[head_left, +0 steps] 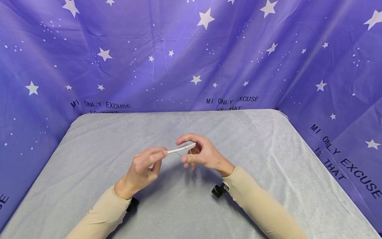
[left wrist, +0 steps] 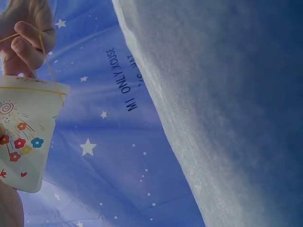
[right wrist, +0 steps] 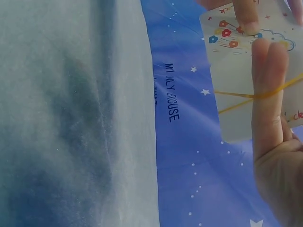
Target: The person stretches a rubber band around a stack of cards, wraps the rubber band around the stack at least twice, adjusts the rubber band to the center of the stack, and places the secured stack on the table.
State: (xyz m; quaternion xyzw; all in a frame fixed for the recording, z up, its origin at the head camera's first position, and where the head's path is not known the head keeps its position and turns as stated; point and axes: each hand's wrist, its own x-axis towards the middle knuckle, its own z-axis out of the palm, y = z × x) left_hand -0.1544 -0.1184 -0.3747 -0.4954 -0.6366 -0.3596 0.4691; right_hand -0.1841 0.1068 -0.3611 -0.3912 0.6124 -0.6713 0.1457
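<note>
My left hand (head_left: 142,168) pinches a thin stack of white cards (head_left: 179,148) by one end and holds it above the table. Small flowers, a sun and red letters are printed on the cards (left wrist: 35,168). Around their other end runs a yellow rubber band (right wrist: 272,93), drawn out away from the cards. My right hand (head_left: 207,155) holds the band stretched on its thumb and curled fingers. The right wrist view has the band crossing the thumb (right wrist: 267,113) in front of the printed face. The cards hide part of the right hand's fingers in the left wrist view.
A light grey-blue cloth covers the table (head_left: 89,159). Purple curtains (head_left: 167,66) with white stars and black lettering stand behind and at both sides. A black wrist camera (head_left: 219,191) sits under the right sleeve, another (head_left: 132,204) under the left one.
</note>
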